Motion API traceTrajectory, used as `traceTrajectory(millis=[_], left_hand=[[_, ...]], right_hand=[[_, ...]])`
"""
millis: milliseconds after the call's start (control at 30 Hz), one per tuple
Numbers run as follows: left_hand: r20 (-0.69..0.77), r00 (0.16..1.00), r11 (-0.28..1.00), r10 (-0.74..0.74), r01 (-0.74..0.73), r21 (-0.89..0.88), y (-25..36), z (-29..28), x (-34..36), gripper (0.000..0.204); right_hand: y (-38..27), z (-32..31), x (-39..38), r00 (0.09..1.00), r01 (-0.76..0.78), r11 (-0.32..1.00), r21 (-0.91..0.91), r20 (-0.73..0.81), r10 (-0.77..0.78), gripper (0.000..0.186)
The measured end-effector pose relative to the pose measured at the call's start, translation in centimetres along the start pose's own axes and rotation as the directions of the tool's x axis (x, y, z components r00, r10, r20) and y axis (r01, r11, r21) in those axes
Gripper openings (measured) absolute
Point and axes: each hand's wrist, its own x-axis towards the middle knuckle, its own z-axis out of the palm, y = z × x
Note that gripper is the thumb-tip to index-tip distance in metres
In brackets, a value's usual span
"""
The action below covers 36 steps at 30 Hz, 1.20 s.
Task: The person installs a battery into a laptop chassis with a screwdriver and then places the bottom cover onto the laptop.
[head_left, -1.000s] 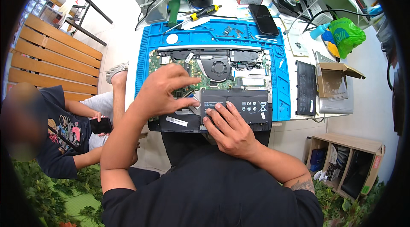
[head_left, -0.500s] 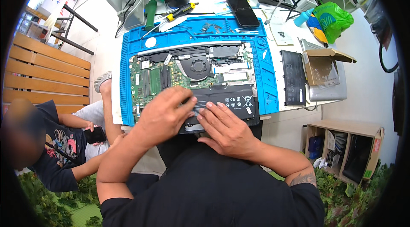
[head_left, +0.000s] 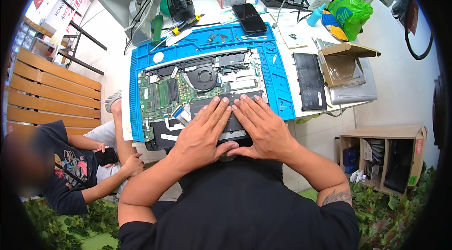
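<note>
An opened laptop [head_left: 153,92] lies on a blue repair mat [head_left: 281,92], its green circuit board and round black fan [head_left: 205,77] exposed. At its near edge sits a flat black battery [head_left: 197,105], largely covered by my hands. My left hand [head_left: 201,131] rests flat on the battery's middle, fingers pointing away from me. Beside it my right hand [head_left: 264,130] also lies flat with fingers stretched out. Both thumbs come close together near the laptop's front edge. Left of my left hand, a ribbon cable [head_left: 181,114] shows.
A second black battery [head_left: 310,83] lies right of the mat, near an open cardboard box [head_left: 341,64] on a silver laptop [head_left: 360,91]. A phone [head_left: 249,18] and yellow-black screwdriver [head_left: 187,24] lie at the back. A person [head_left: 75,160] sits at left holding a phone.
My left hand has gone from bent fingers at the battery's left part to lying flat on it. My right hand's fingers have moved farther up the battery. The view has shifted slightly.
</note>
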Motion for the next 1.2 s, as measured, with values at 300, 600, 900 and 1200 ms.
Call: traceTrajectory(millis=[300,600,900,1200], left_hand=[[0.03,1.0,1.0,-0.005,0.005,0.005,0.3,-0.6,1.1,0.096],[0.042,0.999,1.0,0.014,-0.013,-0.018,-0.1,-1.2,2.4,0.102],[0.04,0.999,0.999,0.038,-0.039,0.033,0.2,-0.4,2.3,0.104],[0.113,0.992,0.998,-0.051,0.046,0.044,0.0,-0.2,-0.8,0.12]], right_hand=[[0.2,0.3,0.2,1.0,-0.007,1.0,-0.004,0.007,0.007,0.115],[0.3,0.7,0.1,1.0,-0.024,1.0,0.009,0.004,0.024,0.118],[0.8,0.2,-0.4,0.998,-0.062,0.998,0.029,0.007,0.062,0.117],[1.7,-0.2,-2.3,0.989,-0.126,0.99,-0.059,0.076,0.13,0.122]])
